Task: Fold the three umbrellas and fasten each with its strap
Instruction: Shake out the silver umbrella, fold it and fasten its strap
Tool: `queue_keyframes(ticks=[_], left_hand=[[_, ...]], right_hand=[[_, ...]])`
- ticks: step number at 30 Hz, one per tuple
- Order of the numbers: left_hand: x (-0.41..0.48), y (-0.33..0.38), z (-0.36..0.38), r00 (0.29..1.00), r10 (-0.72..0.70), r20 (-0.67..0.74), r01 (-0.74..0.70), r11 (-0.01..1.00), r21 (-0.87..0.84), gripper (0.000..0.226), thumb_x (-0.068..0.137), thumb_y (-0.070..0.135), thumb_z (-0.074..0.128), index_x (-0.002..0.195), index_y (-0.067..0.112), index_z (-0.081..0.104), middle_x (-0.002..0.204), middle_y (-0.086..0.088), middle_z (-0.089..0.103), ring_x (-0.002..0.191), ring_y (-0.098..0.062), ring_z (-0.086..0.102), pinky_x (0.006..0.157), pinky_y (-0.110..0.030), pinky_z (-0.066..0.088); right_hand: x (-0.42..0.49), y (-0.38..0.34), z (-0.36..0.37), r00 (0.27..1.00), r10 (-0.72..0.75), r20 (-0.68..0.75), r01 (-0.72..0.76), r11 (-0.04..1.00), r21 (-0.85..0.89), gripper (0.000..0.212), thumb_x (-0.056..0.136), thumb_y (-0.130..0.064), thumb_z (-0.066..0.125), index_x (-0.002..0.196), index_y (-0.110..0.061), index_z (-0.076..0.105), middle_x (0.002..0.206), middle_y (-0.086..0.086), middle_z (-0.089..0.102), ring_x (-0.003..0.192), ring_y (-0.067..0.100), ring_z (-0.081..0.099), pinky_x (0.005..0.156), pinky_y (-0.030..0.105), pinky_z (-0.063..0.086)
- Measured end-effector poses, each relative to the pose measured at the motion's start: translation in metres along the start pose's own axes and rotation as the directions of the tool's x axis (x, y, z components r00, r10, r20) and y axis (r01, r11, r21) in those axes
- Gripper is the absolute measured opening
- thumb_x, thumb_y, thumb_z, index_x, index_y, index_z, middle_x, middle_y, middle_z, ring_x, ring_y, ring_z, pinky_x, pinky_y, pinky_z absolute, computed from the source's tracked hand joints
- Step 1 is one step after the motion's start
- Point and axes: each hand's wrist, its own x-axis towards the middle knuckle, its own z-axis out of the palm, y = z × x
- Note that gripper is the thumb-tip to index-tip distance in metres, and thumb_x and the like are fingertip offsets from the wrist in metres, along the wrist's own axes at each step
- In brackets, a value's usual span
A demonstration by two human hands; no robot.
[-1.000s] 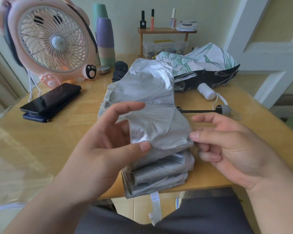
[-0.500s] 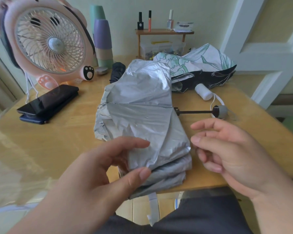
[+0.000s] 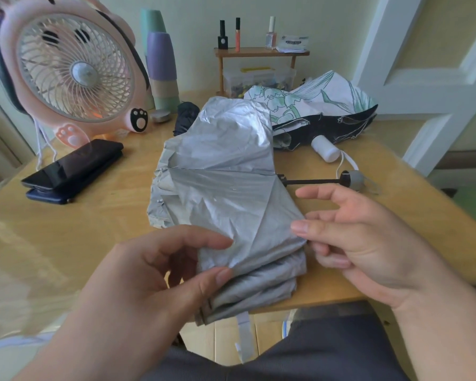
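Thumb and forefinger of the left hand (image 3: pixel 149 284) pinch the silver umbrella (image 3: pixel 226 188), the right hand (image 3: pixel 368 243) loosely open beside it, on a wooden table (image 3: pixel 94 221) with a pink fan (image 3: pixel 74 70), near a white door (image 3: pixel 437 64).

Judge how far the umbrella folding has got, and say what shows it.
Done: perhaps one; the dark umbrella at the back looks rolled, its fastening unseen. In hand: the silver umbrella, its lower pleats stacked; the left hand pinches a panel, the right hand touches its edge. Its strap hangs loose off the table edge. Left: finishing and strapping it, then the floral umbrella, lying loose.
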Motion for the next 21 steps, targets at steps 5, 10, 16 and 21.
queue_keyframes(ticks=[5,10,16,21], left_hand=[[-0.001,-0.003,0.001,1.0,-0.018,0.007,0.018,1.0,-0.02,0.044,0.06,0.062,0.078,0.099,0.043,0.078,0.061,0.004,0.06,0.057,-0.017,0.054,0.062,-0.028,0.046],[-0.007,0.003,0.001,0.999,-0.045,0.005,0.045,0.999,-0.011,0.044,0.063,0.067,0.075,0.1,0.044,0.077,0.076,-0.003,0.075,0.071,-0.031,0.07,0.075,-0.051,0.059],[0.007,0.025,-0.012,0.964,0.25,-0.096,-0.163,0.833,0.529,0.02,0.082,0.057,0.061,0.093,0.041,0.067,0.057,0.017,0.06,0.044,-0.002,0.051,0.05,-0.027,0.047],[0.049,0.048,0.007,0.89,0.292,0.351,-0.456,0.591,0.665,0.059,0.095,0.069,0.039,0.141,0.033,0.052,0.138,0.008,0.055,0.131,-0.019,0.05,0.112,-0.043,0.042]], right_hand=[[-0.004,0.009,-0.003,1.0,-0.014,0.01,0.014,0.998,-0.059,0.052,0.064,-0.01,0.08,0.111,-0.005,0.06,0.066,0.013,0.05,0.049,0.013,0.041,0.039,0.021,0.023],[-0.004,0.013,-0.005,0.997,-0.069,-0.017,0.067,0.993,-0.099,0.051,0.061,-0.018,0.081,0.107,-0.007,0.063,0.066,0.013,0.056,0.049,0.014,0.046,0.039,0.019,0.031],[-0.006,0.015,-0.006,0.996,-0.092,-0.022,0.089,0.992,-0.085,0.049,0.062,-0.013,0.079,0.108,-0.009,0.064,0.069,0.009,0.062,0.052,0.013,0.049,0.039,0.019,0.032],[-0.011,0.018,-0.007,0.993,-0.092,-0.078,0.087,0.994,-0.064,0.045,0.062,-0.013,0.078,0.105,-0.008,0.065,0.069,0.012,0.06,0.052,0.016,0.048,0.036,0.02,0.03]])
